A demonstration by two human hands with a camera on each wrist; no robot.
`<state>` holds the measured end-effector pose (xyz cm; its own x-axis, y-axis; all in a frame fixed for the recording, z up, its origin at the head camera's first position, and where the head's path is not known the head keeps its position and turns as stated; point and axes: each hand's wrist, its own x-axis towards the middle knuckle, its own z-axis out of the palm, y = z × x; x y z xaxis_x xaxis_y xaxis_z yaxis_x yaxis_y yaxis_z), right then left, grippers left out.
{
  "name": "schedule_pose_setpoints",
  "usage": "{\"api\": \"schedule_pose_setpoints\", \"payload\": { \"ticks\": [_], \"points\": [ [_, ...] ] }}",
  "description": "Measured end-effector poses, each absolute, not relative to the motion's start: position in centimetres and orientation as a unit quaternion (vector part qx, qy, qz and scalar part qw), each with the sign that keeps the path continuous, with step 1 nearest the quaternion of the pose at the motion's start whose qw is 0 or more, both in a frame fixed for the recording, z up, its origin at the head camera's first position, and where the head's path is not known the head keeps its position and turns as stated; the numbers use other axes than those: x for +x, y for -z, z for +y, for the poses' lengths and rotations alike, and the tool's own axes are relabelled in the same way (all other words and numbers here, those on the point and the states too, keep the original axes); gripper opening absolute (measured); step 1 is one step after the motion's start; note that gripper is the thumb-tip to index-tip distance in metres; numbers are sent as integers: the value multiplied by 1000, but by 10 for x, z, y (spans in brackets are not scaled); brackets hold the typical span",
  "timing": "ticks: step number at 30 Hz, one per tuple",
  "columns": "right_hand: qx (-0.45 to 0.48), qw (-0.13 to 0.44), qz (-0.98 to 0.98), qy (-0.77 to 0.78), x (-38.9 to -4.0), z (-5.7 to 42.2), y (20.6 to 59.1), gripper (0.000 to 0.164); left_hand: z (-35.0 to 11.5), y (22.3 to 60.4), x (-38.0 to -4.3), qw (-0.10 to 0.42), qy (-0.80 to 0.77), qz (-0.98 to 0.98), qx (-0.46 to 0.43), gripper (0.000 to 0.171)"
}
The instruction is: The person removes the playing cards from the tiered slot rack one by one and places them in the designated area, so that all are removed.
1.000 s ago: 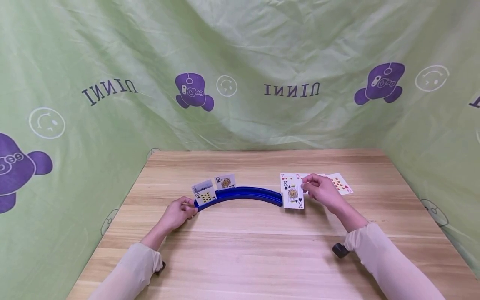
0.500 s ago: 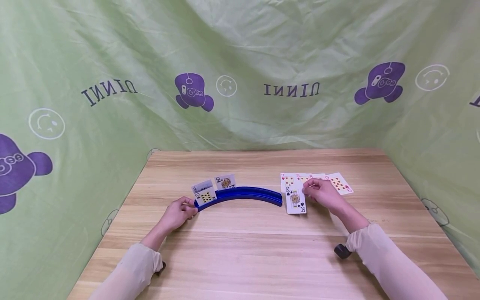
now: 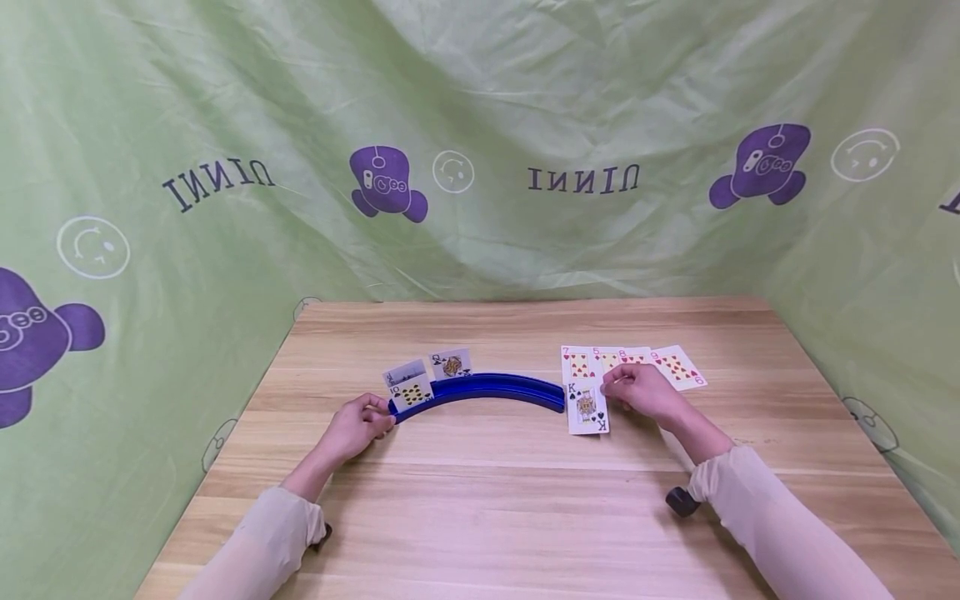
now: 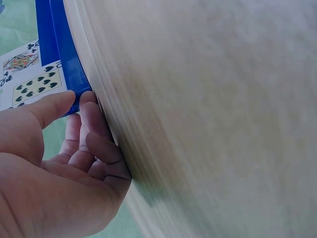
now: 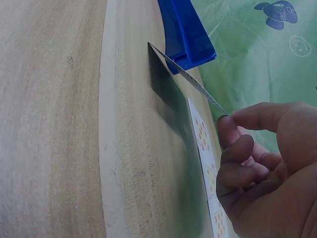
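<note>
A curved blue card holder lies on the table. At its left end my left hand pinches the tip between thumb and fingers, as the left wrist view shows. A ten of spades stands in the front slot there, partly covering another card behind it. A queen leans in the rear slot. My right hand pinches a king of spades by its right edge, just beyond the holder's right end. The king is tilted, its lower edge close to the tabletop; contact cannot be told.
Several red cards lie face up in an overlapping row at the back right, among them a seven and a nine, partly hidden by the right hand. Green printed cloth hangs around the wooden table.
My right hand has brought the king down and towards the front of the table, uncovering more of the red cards. The left hand and the holder have stayed put.
</note>
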<state>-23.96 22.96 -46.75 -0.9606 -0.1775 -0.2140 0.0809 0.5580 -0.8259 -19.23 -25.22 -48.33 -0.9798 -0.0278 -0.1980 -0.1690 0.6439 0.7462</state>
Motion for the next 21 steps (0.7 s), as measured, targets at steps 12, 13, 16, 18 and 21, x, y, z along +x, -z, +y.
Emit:
{"api": "schedule_pose_setpoints", "payload": {
  "ticks": [12,13,16,18,21],
  "points": [
    [-18,160,872,463,-237,228,471,27,-253,484,-193,82,-422,901,-49,21],
    [-17,161,871,463,-237,228,471,27,-253,485,-193,82,-421,902,-47,21],
    [-19,165,875,455,-236,229,470,24,-253,484,-193,82,-419,903,-46,21],
    [-19,167,878,449,-236,230,470,23,-253,485,-194,83,-419,903,-46,21],
    [-24,167,878,448,-236,233,469,22,-253,484,-194,84,-420,902,-49,21]
  ]
}}
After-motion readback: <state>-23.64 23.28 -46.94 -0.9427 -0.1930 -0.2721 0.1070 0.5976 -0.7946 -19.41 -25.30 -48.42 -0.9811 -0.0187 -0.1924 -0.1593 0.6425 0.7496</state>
